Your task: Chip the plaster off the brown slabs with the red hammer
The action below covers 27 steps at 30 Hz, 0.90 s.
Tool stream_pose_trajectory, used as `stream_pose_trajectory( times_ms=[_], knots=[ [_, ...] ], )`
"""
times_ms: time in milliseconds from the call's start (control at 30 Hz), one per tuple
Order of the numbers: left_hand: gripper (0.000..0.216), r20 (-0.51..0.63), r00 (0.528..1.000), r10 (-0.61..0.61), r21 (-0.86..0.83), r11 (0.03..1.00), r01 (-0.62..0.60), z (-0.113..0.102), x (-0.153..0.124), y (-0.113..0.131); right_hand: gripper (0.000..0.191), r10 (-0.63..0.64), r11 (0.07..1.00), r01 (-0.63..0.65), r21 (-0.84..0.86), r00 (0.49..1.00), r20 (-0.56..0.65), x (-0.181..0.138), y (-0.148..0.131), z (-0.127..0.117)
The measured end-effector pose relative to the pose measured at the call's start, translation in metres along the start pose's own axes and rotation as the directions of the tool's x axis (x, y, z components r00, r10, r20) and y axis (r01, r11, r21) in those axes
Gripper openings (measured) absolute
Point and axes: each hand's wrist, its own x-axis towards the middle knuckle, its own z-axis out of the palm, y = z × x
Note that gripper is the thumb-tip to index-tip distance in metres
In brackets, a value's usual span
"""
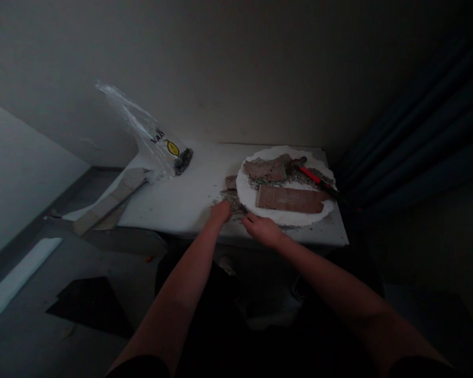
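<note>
My left hand (221, 211) is closed at the near edge of the table, by a small heap of grey-brown crumbs (230, 196). What it holds, if anything, is too dark to make out. A little to the right, my right hand (263, 230) is closed, with a thin dark thing at its fingertips that I cannot identify. Just beyond it lies a white round sheet with a wavy edge (242, 191). On this sheet are a flat brown slab (291, 199), a rough, broken brown piece (266, 169), loose grey bits (317, 176) and a hammer (311, 175) with a red and black handle.
A clear plastic bag (153, 134) with a yellow mark and dark bits in its bottom stands at the back left of the white-covered table (189, 205). Folded cardboard (110, 202) sticks out over the left edge. A dark curtain (421, 115) hangs on the right.
</note>
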Motion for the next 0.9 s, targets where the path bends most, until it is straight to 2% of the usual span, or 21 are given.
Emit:
stream_pose_trajectory(
  times_ms=[100, 167, 233, 300, 333, 400, 467, 567, 667, 767, 900],
  knots=[
    [0.028, -0.079, 0.996, -0.036, -0.065, 0.997, 0.031, -0.007, -0.002, -0.006, 0.027, 0.07, 0.997, -0.064, 0.042, 0.986, -0.152, -0.019, 0.023, -0.018],
    [0.033, -0.211, 0.973, -0.097, -0.174, 0.983, 0.06, -0.016, -0.005, -0.007, 0.027, 0.192, 0.981, -0.17, 0.095, 0.929, -0.316, -0.034, 0.052, -0.032],
    [0.033, -0.345, 0.929, -0.131, -0.334, 0.943, 0.009, -0.026, -0.006, -0.004, 0.024, 0.348, 0.937, -0.294, 0.186, 0.804, -0.482, -0.049, 0.087, -0.047],
    [0.026, -0.429, 0.898, -0.1, -0.504, 0.851, -0.146, -0.032, -0.006, 0.008, 0.021, 0.443, 0.896, -0.358, 0.263, 0.673, -0.592, -0.063, 0.121, -0.059],
    [0.022, -0.454, 0.888, -0.069, -0.58, 0.78, -0.235, -0.034, -0.006, 0.016, 0.019, 0.483, 0.873, -0.401, 0.279, 0.622, -0.616, -0.07, 0.136, -0.063],
    [0.018, -0.487, 0.873, 0.001, -0.696, 0.603, -0.389, -0.034, -0.004, 0.037, 0.018, 0.555, 0.82, -0.493, 0.29, 0.566, -0.609, -0.082, 0.159, -0.065],
    [0.023, -0.531, 0.846, 0.055, -0.75, 0.434, -0.499, -0.031, -0.001, 0.06, 0.019, 0.591, 0.784, -0.567, 0.253, 0.557, -0.584, -0.091, 0.173, -0.061],
    [0.042, -0.556, 0.826, 0.09, -0.782, 0.282, -0.556, -0.025, 0.006, 0.09, 0.025, 0.586, 0.77, -0.623, 0.136, 0.607, -0.537, -0.1, 0.181, -0.051],
    [0.034, -0.516, 0.844, 0.148, -0.8, 0.269, -0.537, -0.021, 0.014, 0.111, 0.033, 0.603, 0.752, -0.656, 0.068, 0.642, -0.473, -0.105, 0.184, -0.045],
    [0.017, -0.48, 0.851, 0.213, -0.795, 0.306, -0.524, -0.021, 0.021, 0.122, 0.036, 0.638, 0.728, -0.681, 0.077, 0.632, -0.44, -0.104, 0.187, -0.046],
    [0.016, -0.457, 0.842, 0.285, -0.773, 0.34, -0.535, -0.022, 0.021, 0.125, 0.035, 0.641, 0.732, -0.676, 0.09, 0.638, -0.426, -0.096, 0.193, -0.049]
  ],
)
